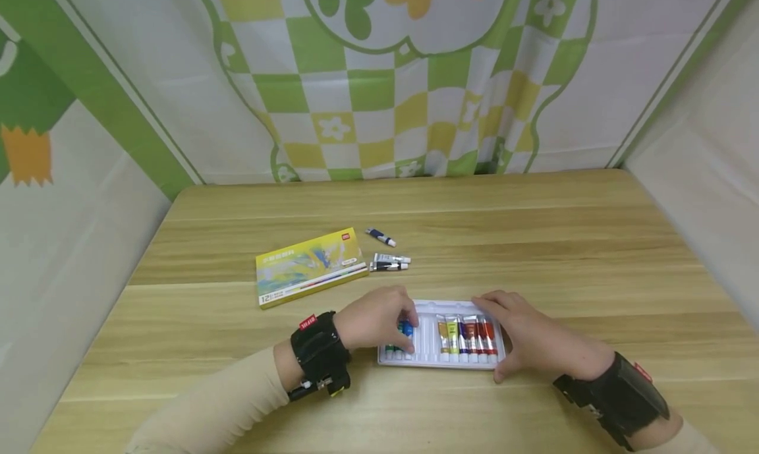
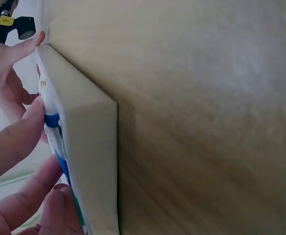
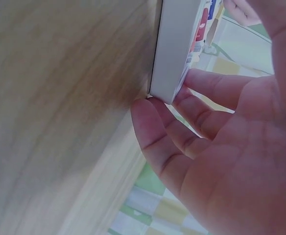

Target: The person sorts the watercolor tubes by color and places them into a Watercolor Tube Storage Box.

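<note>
A white plastic tray [image 1: 427, 362] of small paint tubes lies flat on the table in front of me. My left hand [image 1: 379, 319] reaches over its left end and pinches a blue paint tube [image 1: 408, 329] between thumb and fingers. Green-labelled tubes [image 1: 389, 352] lie beside it, partly hidden by the hand. My right hand [image 1: 528, 332] holds the tray's right end, fingers at the far corner and thumb at the near one. In the right wrist view, its fingertips [image 3: 150, 122] touch the tray's corner. Yellow, purple and red tubes [image 1: 471, 335] fill the tray's right part.
A yellow paint box [image 1: 311, 267] lies behind my left hand. To its right are three loose tubes: a dark blue one [image 1: 381, 236], a silver one [image 1: 391, 258] and a black one [image 1: 388, 267]. A checked curtain [image 1: 379, 111] hangs behind the table [image 1: 563, 243].
</note>
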The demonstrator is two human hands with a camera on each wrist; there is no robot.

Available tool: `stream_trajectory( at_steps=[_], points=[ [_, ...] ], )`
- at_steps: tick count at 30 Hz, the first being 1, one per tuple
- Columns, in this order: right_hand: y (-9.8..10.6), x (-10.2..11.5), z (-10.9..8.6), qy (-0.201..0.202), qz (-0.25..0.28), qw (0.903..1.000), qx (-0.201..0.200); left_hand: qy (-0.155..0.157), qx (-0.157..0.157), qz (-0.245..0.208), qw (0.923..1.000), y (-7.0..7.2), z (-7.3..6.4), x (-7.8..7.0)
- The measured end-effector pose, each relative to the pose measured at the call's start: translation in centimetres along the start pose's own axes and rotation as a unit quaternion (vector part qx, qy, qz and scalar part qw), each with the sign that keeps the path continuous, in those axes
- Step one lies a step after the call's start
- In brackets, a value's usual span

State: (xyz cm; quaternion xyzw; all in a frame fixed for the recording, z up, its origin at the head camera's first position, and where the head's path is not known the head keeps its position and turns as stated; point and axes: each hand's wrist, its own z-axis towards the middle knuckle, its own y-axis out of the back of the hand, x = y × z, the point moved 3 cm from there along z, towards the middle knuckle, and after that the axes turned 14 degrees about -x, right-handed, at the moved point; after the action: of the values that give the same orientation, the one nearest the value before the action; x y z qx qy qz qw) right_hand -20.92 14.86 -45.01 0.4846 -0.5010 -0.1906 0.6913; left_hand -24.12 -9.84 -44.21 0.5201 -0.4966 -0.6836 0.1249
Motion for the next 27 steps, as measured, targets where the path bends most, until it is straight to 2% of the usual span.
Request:
stream_trajectory(
  at_steps=[12, 18, 23, 25, 27],
  points=[
    [1.0, 0.0, 0.3, 0.000, -0.011, 0.9997, -0.019, 0.003, 0.001, 0.028, 0.9996, 0.8, 1.1, -0.9],
    [0.4, 0.2, -0.1, 0.002, 0.002, 0.9999, -0.012, -0.007, 0.023, 0.046, 0.9987, 0.5, 0.7, -0.7],
    [0.0, 0.3, -0.3, -0.002, 0.010, 0.9999, -0.007, -0.031, 0.046, 0.029, 0.9980, 1.0, 0.8, -0.1],
    [0.0, 0.3, -0.3, -0.004, 0.010, 0.9999, -0.004, -0.037, 0.042, 0.011, 0.9984, 1.7, 1.3, 0.4],
    [0.0, 0.2, -0.3, -0.006, 0.011, 0.9999, -0.002, -0.047, 0.024, -0.004, 0.9986, 2.6, 2.0, 1.2]
  ],
)
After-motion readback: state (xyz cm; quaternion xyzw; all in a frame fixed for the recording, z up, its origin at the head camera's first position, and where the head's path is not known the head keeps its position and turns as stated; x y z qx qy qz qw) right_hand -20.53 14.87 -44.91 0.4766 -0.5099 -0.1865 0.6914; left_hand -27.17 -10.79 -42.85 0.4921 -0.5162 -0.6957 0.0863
